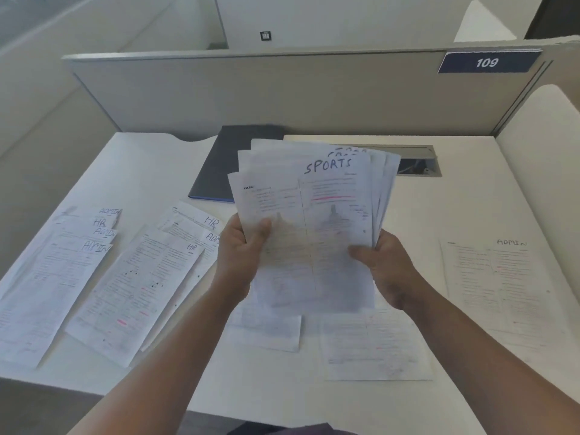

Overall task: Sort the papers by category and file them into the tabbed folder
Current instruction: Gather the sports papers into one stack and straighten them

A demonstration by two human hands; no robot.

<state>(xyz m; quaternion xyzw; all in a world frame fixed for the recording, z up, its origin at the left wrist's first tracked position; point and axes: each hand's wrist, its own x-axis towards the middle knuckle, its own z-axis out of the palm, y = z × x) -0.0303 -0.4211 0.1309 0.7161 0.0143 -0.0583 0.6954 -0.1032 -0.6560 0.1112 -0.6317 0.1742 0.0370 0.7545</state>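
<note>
Gripping fanned papers (314, 221), rear sheets' headings hidden, print blurred

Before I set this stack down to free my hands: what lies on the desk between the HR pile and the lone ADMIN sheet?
Head view: two unlabelled sheets lie there, under the held stack.

Folder (219, 164) partly behind papers (310, 215)

- A white desk (464, 211) filled the cubicle, lit softly and evenly.
- A grey partition panel (282, 95) stood along its far edge.
- A dark blue plate (487, 62) reading 109 sat at the panel's top right.
- A cable slot (416, 161) lay open in the desk near the panel.
- A white side divider (546, 127) rose at the right.
</note>
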